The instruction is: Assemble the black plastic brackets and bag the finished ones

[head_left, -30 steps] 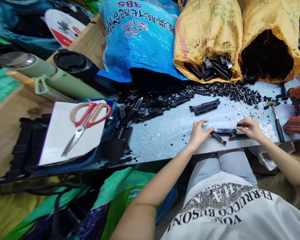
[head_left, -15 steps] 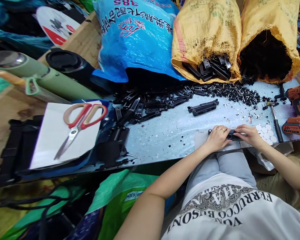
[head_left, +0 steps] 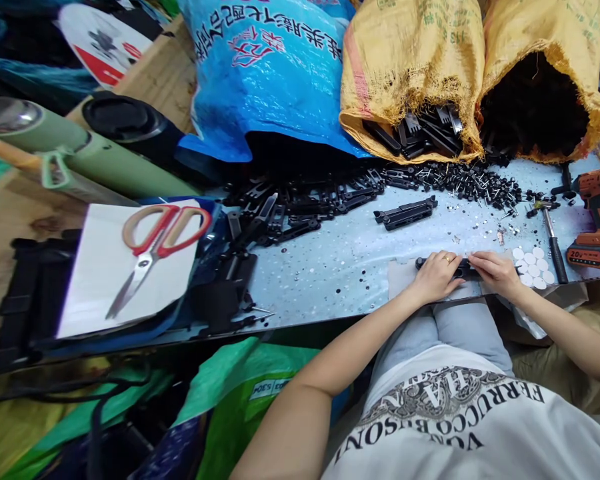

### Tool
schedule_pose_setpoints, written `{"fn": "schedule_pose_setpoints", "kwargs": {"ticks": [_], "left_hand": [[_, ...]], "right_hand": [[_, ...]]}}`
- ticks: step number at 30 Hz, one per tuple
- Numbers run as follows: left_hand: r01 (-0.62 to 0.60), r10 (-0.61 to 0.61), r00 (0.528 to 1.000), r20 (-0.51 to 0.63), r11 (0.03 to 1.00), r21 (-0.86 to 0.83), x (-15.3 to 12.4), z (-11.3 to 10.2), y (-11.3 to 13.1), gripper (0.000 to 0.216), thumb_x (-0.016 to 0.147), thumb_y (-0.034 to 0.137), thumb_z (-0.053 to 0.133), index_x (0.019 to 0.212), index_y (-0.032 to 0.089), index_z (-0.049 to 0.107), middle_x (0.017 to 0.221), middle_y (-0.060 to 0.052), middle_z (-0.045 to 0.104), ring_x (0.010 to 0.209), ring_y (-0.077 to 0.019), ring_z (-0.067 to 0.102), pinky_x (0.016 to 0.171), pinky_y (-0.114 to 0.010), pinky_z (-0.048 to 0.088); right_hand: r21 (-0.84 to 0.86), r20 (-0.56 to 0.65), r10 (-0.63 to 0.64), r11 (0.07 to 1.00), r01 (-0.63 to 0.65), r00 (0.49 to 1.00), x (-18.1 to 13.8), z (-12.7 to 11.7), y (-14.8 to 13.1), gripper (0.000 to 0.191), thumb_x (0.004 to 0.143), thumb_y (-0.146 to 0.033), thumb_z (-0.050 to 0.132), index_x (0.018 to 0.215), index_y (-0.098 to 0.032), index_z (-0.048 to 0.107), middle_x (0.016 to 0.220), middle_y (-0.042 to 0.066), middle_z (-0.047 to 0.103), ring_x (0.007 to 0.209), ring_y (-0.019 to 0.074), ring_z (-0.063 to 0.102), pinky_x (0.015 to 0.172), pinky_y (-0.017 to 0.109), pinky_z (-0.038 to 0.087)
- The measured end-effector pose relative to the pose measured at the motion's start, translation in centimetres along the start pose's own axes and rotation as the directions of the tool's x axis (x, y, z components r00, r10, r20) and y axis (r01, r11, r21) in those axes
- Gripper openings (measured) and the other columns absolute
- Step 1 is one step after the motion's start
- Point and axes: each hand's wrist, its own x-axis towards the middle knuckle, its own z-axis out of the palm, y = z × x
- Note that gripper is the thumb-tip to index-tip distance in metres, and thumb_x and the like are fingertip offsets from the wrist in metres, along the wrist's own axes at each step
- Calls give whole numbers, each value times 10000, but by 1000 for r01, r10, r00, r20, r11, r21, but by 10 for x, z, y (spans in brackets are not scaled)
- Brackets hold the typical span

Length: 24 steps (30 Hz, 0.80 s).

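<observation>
My left hand point(head_left: 437, 272) and my right hand point(head_left: 495, 271) are close together at the table's near edge, both curled over one long black plastic part point(head_left: 461, 268). The part lies flat on a pale sheet and only its ends and middle show between my fingers. A ring is on my left hand. A similar assembled black part point(head_left: 406, 213) lies alone a little farther back on the pale blue table point(head_left: 330, 260).
Loose black parts point(head_left: 300, 207) and small pins point(head_left: 475, 183) are heaped at the back before a blue sack point(head_left: 270, 67) and two yellow sacks point(head_left: 415, 60). White round pads point(head_left: 530, 263), a hammer point(head_left: 553, 243) and an orange drill point(head_left: 597, 220) lie right; scissors point(head_left: 155, 250) on paper lie left.
My left hand slid right along the table and closed over the black part beside my right hand. Both hands now press on it together.
</observation>
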Motion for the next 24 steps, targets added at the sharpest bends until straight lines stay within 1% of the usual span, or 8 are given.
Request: {"fn": "schedule_pose_setpoints", "kwargs": {"ticks": [2,4,6,8,10,14,20,24], "left_hand": [[33,-33,999,3,999,26,3,-1,3,518,842,461,539,1233,132,455,1115,-129,551,1048,-268,483,865,-378,364],[80,-81,997,11,996,38,6,0,7,526,829,502,541,1198,133,477,1069,-124,567,1022,-271,489,840,-380,366],[144,-145,989,13,989,37,9,2,11,489,828,509,540,1142,136,509,1015,-117,579,1003,-273,493,813,-382,368],[178,-178,984,0,983,35,10,5,13,443,835,489,537,1106,140,523,1002,-115,583,1001,-276,493,801,-384,368],[154,-154,988,-19,988,32,9,7,13,444,824,485,553,1097,135,523,1019,-121,577,1003,-277,492,807,-382,366],[77,-76,997,-29,997,15,5,11,10,469,794,487,590,1089,130,519,1028,-125,562,1007,-272,489,826,-369,364],[93,-93,996,9,995,26,7,10,9,420,806,443,587,1086,138,517,1036,-120,562,1028,-274,481,819,-379,365],[110,-110,994,1,994,23,9,11,10,431,803,450,594,1092,139,525,1041,-116,571,1034,-272,485,821,-375,368]], "right_hand": [[-38,20,-37,999,38,999,-5,1,3,297,910,-263,482,1184,-243,593,1094,95,644,999,205,614,869,373,521],[-67,43,-54,996,57,998,-9,3,7,385,887,-296,532,1266,-233,530,1117,112,629,1020,226,599,867,390,515],[-90,44,-38,995,42,998,-14,6,12,481,870,-328,560,1331,-231,462,1100,121,628,999,239,601,832,394,521],[-99,42,-38,994,42,998,-17,8,19,522,872,-339,555,1363,-229,417,1070,121,631,955,235,607,790,382,525],[-93,101,-102,989,111,990,-19,8,26,505,880,-341,543,1356,-223,424,1019,113,635,902,219,607,757,361,521],[-82,272,-237,960,268,932,-17,2,37,450,900,-331,508,1326,-194,459,878,86,629,813,201,575,727,348,497],[-35,313,-312,940,339,897,-7,-7,45,487,916,-324,479,1371,-174,393,841,75,610,774,190,538,694,324,474],[-27,394,-355,917,397,848,-1,-10,47,498,918,-349,473,1378,-179,387,853,73,614,783,183,548,702,308,473]]}}
